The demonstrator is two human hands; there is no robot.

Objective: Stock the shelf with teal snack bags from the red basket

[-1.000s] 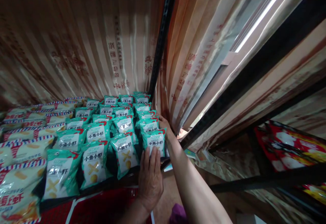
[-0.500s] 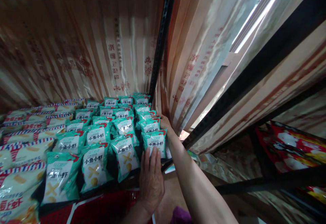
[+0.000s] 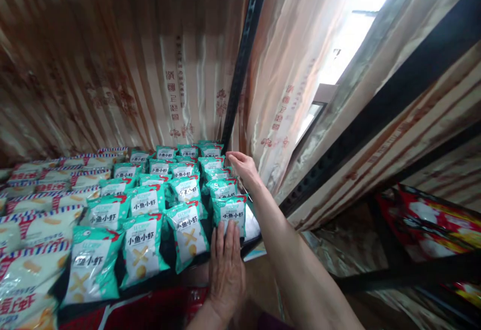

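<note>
Rows of teal snack bags point(image 3: 145, 250) stand upright on a dark shelf. My left hand point(image 3: 226, 262) lies with fingers extended against the lower front of the rightmost front bag point(image 3: 230, 214). Farther back, my right hand point(image 3: 242, 166) is beside the right-hand column of bags, near the shelf's upright post. Its fingers are bent together at the edge of a bag; what they pinch, if anything, is too small to make out. A thin light line runs below that hand. Something white point(image 3: 251, 225) lies right of the front bag.
Cream bags with red and blue stripes point(image 3: 48, 225) fill the left side. Behind stands a black perforated post point(image 3: 244, 49) before printed curtains point(image 3: 143, 64). A dark slanted beam point(image 3: 376, 104) crosses the right, with red packets point(image 3: 432, 220) beyond it. Red material lies under the shelf.
My right hand has risen from behind the right column of bags and shows more fully. The curtain by the window has shifted, showing more bright light. My left hand remains against the front bag.
</note>
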